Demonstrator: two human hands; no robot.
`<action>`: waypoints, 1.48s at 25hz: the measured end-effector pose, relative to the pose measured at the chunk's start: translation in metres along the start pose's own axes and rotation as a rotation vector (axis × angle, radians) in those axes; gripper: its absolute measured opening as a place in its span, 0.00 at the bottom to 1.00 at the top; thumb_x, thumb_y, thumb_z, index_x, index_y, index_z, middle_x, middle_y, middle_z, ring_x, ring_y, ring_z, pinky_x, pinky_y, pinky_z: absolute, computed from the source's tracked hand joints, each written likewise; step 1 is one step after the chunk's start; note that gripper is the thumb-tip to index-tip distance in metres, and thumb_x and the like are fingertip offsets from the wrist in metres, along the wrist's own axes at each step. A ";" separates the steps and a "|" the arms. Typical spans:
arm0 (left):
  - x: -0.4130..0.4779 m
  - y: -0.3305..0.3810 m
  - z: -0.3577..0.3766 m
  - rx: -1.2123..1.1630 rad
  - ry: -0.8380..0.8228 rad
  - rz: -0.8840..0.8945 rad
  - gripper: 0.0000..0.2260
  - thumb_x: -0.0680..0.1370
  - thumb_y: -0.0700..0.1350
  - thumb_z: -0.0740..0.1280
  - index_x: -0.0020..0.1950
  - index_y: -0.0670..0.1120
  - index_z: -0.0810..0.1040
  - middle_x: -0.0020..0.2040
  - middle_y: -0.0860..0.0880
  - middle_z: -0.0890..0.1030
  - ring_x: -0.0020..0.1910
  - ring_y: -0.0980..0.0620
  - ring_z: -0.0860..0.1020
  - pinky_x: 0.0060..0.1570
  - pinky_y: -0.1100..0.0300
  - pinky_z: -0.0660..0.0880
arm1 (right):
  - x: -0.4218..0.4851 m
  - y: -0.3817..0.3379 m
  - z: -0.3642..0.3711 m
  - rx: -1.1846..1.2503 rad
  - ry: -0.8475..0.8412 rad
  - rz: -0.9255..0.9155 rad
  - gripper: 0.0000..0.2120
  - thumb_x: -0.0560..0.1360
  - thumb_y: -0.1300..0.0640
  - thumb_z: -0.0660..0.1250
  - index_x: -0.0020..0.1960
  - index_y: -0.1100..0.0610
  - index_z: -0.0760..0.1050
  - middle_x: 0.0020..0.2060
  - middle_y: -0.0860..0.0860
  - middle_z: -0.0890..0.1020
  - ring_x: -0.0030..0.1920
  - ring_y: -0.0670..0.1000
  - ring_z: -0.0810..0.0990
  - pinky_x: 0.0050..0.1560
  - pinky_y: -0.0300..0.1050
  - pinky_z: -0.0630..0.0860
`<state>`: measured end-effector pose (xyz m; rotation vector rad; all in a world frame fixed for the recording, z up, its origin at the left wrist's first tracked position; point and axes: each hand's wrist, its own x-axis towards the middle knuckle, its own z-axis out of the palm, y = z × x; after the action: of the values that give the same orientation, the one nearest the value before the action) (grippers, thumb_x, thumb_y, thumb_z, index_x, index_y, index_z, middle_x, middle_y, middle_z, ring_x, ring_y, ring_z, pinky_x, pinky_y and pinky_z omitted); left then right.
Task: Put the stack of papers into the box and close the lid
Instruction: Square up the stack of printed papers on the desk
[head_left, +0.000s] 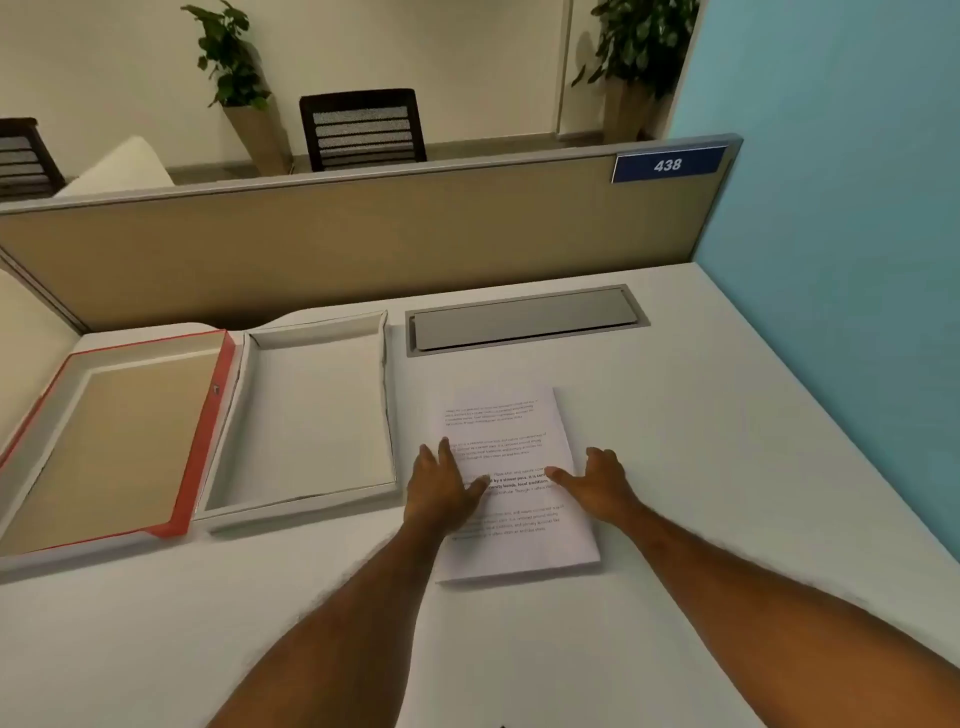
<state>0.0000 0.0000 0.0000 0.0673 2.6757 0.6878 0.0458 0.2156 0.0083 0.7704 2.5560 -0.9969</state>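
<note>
Stack of papers (511, 483) flat mid-worktop, long axis toward far edge, bracketed by left hand (441, 486) and right hand (597, 486), grips open; box (317, 410) leftward, nearer left hand.

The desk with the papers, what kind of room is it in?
Most likely an office. The white desk is walled by a cubicle divider carrying a blue number sign, 438. A cable hatch is set in the desktop, and an office chair stands beyond the divider.
</note>
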 end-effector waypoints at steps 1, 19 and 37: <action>0.002 0.002 0.003 -0.037 0.017 -0.027 0.43 0.73 0.64 0.64 0.77 0.46 0.47 0.78 0.41 0.54 0.76 0.38 0.57 0.71 0.41 0.62 | 0.005 -0.002 0.002 0.028 0.013 0.011 0.42 0.69 0.37 0.69 0.70 0.64 0.63 0.68 0.61 0.68 0.68 0.60 0.69 0.66 0.55 0.70; 0.033 -0.004 -0.001 -0.169 0.100 -0.219 0.43 0.62 0.57 0.79 0.68 0.41 0.64 0.64 0.42 0.71 0.64 0.42 0.72 0.61 0.46 0.74 | 0.047 -0.027 0.021 0.096 -0.001 0.305 0.38 0.64 0.38 0.72 0.65 0.60 0.71 0.63 0.60 0.74 0.62 0.60 0.75 0.60 0.53 0.76; 0.035 -0.006 -0.003 -0.157 0.104 -0.243 0.42 0.60 0.59 0.79 0.66 0.41 0.66 0.61 0.43 0.73 0.61 0.42 0.74 0.59 0.46 0.75 | 0.054 -0.028 -0.010 0.890 -0.308 0.348 0.18 0.71 0.64 0.71 0.60 0.66 0.76 0.55 0.63 0.82 0.52 0.62 0.82 0.47 0.56 0.80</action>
<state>-0.0335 -0.0022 -0.0129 -0.3379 2.6546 0.8368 -0.0153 0.2260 0.0065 1.0994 1.5750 -1.9469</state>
